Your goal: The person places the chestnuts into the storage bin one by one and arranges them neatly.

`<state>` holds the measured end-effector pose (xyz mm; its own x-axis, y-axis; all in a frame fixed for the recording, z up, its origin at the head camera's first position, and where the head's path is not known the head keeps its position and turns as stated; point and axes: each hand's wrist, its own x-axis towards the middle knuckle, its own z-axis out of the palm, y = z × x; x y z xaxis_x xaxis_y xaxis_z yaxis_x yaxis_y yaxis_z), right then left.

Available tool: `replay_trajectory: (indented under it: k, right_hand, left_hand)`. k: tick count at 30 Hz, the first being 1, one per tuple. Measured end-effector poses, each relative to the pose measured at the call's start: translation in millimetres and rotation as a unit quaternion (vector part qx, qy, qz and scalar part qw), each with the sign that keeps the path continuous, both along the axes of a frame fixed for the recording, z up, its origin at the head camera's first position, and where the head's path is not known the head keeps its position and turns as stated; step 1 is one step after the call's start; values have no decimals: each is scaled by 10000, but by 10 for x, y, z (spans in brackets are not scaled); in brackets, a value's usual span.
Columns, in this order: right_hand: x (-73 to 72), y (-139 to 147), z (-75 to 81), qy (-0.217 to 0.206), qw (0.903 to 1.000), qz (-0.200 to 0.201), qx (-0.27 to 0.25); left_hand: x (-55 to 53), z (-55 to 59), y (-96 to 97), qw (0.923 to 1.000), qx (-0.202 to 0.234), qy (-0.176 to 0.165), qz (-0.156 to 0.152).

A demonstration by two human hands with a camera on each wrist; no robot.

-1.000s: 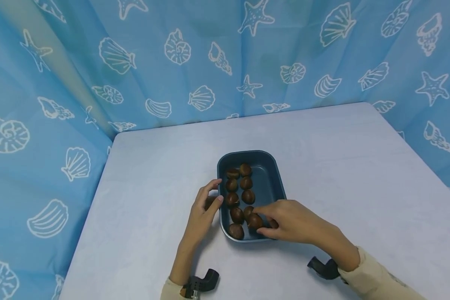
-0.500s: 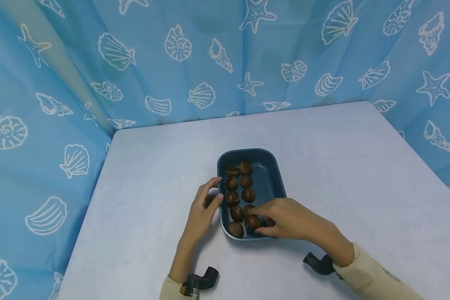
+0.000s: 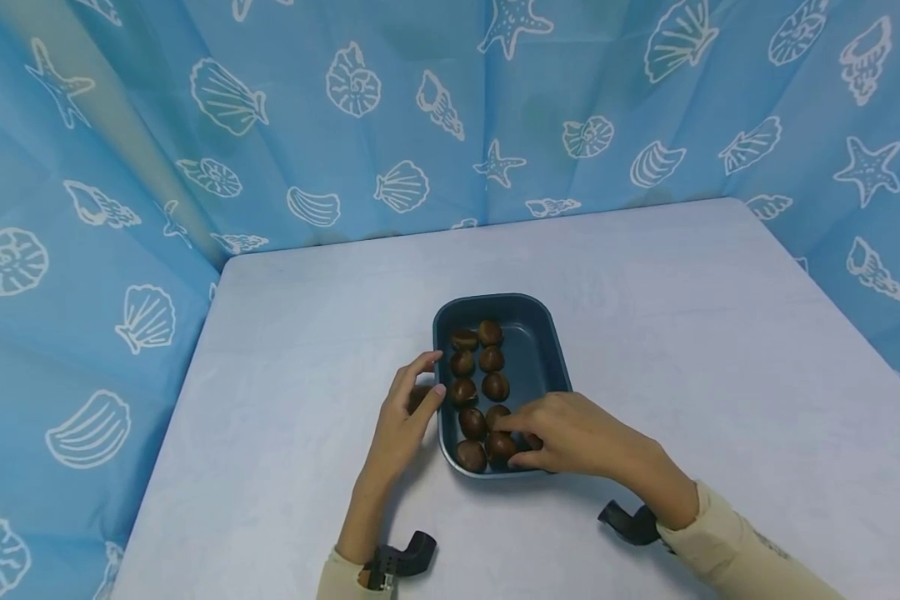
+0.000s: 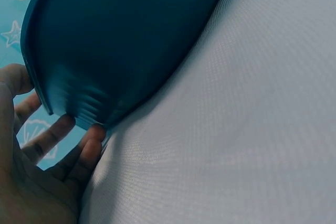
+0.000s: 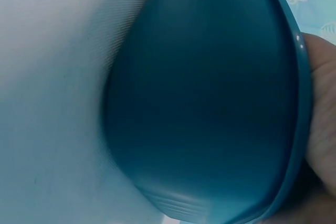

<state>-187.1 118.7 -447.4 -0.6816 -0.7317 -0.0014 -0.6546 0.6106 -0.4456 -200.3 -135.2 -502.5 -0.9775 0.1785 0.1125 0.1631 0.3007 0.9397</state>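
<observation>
A dark blue rectangular tray (image 3: pixel 531 354) holds two columns of brown chestnuts (image 3: pixel 462 392) along its left side. My right hand (image 3: pixel 581 433) reaches over the near right rim, with thumb and index finger about a chestnut (image 3: pixel 500 448) in the near end of the second column. Part of another chestnut (image 3: pixel 531 440) shows beneath that palm. On the left, my left hand (image 3: pixel 399 425) rests its fingertips against the tray's side. The left wrist view shows its spread fingers (image 4: pixel 50 135) at the outer wall. In the right wrist view, the wall (image 5: pixel 202 93) hides the chestnuts.
The tray stands on a table with a white cloth (image 3: pixel 307 350). Blue curtains (image 3: pixel 390 108) with white shell patterns hang behind the table and along its sides. A black wrist mount (image 3: pixel 405 558) sits at the left cuff, and another mount (image 3: pixel 630 523) at the right.
The right hand has shifted slightly left, bringing the chestnut at its fingertips closer to the left column's nearest one. The left hand stays at the tray's side.
</observation>
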Motion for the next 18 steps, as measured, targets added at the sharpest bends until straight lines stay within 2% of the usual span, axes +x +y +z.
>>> replay_trajectory:
  k: [12, 18]
  right_hand:
    - [5, -54, -12, 421, 9989, -61, 175]
    - [9, -94, -55, 485, 9986, -154, 132]
  left_hand:
    - [3, 13, -10, 9999, 114, 23, -41]
    - [17, 3, -25, 10000, 88, 35, 18]
